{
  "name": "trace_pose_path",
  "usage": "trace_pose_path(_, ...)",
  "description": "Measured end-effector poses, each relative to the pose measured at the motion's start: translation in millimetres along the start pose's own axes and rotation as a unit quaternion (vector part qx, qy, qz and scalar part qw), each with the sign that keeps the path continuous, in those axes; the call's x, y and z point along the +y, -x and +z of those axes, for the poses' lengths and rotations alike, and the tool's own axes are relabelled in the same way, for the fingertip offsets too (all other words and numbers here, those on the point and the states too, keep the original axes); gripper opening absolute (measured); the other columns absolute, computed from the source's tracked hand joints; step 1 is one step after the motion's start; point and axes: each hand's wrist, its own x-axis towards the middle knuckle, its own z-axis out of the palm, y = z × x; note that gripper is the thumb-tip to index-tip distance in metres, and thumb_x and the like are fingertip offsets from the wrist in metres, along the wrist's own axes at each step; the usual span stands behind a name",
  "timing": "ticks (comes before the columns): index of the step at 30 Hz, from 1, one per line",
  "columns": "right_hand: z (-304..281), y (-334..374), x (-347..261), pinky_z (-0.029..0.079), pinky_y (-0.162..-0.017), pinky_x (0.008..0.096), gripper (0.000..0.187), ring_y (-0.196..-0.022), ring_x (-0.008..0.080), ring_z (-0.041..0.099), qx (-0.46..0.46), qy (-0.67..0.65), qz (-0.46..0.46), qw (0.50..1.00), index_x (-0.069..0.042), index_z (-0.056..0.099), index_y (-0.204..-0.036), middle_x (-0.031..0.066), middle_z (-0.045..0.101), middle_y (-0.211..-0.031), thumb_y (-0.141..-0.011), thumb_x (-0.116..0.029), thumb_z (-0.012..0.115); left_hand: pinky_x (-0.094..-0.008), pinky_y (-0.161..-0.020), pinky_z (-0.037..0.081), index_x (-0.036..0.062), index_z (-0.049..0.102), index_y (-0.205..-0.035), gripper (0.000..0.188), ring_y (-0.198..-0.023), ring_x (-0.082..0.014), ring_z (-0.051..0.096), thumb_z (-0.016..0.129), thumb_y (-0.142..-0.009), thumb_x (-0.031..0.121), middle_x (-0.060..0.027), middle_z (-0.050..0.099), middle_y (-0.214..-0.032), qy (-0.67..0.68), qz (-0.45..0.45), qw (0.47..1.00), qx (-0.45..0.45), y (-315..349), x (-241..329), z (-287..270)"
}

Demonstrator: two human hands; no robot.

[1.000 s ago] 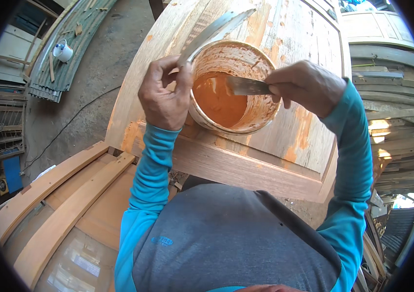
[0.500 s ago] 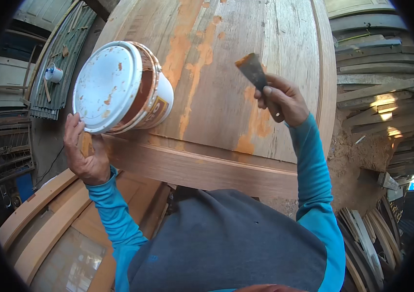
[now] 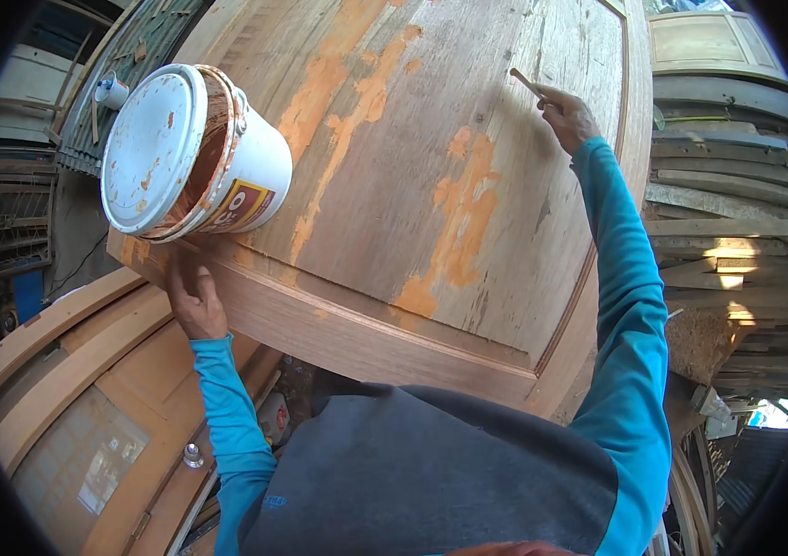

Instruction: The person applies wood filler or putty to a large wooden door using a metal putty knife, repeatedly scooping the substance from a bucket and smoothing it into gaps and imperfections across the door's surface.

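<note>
My right hand is closed around a putty knife, seen nearly edge-on over the upper right of a wooden door panel. Streaks of orange filler are smeared along the door's grain. A white plastic bucket with a reddish-brown inside stands at the door's near left corner. Its white lid, spotted with dried filler, sits askew and leaves a gap on the right. Below the bucket, my left hand rests at the door's near edge with thumb and fingers apart.
Another wooden door with a glass pane and a round knob lies at lower left. Stacked planks line the right side. A small white pail stands on corrugated sheets at far left.
My left hand has let go of the lid and dropped to the door's edge. My right hand has carried the putty knife farther out and turned its blade edge-on. The view has shifted.
</note>
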Motion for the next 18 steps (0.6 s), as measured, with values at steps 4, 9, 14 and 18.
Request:
trace_pose_path(4, -1, -18, 12, 0.052, -0.096, 0.0396, 0.045, -0.101, 0.0303, 0.069, 0.014, 0.114, -0.087, 0.99, -0.018, 0.066, -0.139, 0.016, 0.07, -0.108, -0.098, -0.005, 0.053, -0.0507, -0.115, 0.039, -0.0078, 0.055, -0.138, 0.048, -0.137, -0.0455, 0.048, 0.06, -0.093, 0.01, -0.0291, 0.051, -0.146, -0.089, 0.044, 0.995, 0.001, 15, 3, 23)
trace_pose_path(9, -5, -19, 2, 0.053, -0.089, 0.0397, 0.047, -0.094, 0.0321, 0.068, 0.005, 0.315, -0.129, 0.94, -0.022, 0.073, -0.131, 0.0129, 0.067, -0.1, -0.097, 0.003, 0.052, -0.0523, -0.114, 0.04, -0.0073, 0.06, -0.132, 0.045, -0.135, -0.0461, 0.049, 0.062, -0.09, 0.011, -0.0287, 0.051, -0.145, -0.116, 0.038, 0.992, 0.02, 14, 3, 28)
trace_pose_path(14, -16, -37, -21, 0.054, -0.088, 0.0408, 0.049, -0.096, 0.0307, 0.069, 0.02, 0.353, -0.11, 0.929, -0.022, 0.075, -0.126, 0.0132, 0.067, -0.096, -0.094, 0.008, 0.053, -0.0526, -0.113, 0.041, -0.0073, 0.061, -0.13, 0.045, -0.133, -0.0454, 0.051, 0.062, -0.09, 0.012, -0.0276, 0.053, -0.144, -0.13, 0.039, 0.99, 0.023, 12, 7, 29)
trace_pose_path(18, -16, -40, -29, 0.054, -0.088, 0.0416, 0.05, -0.096, 0.0315, 0.069, -0.018, 0.382, -0.127, 0.915, -0.02, 0.075, -0.127, 0.0142, 0.066, -0.097, -0.094, 0.009, 0.052, -0.0529, -0.112, 0.041, -0.0064, 0.062, -0.13, 0.044, -0.132, -0.0449, 0.052, 0.061, -0.09, 0.012, -0.027, 0.053, -0.143, -0.114, 0.032, 0.993, 0.023, 11, 6, 29)
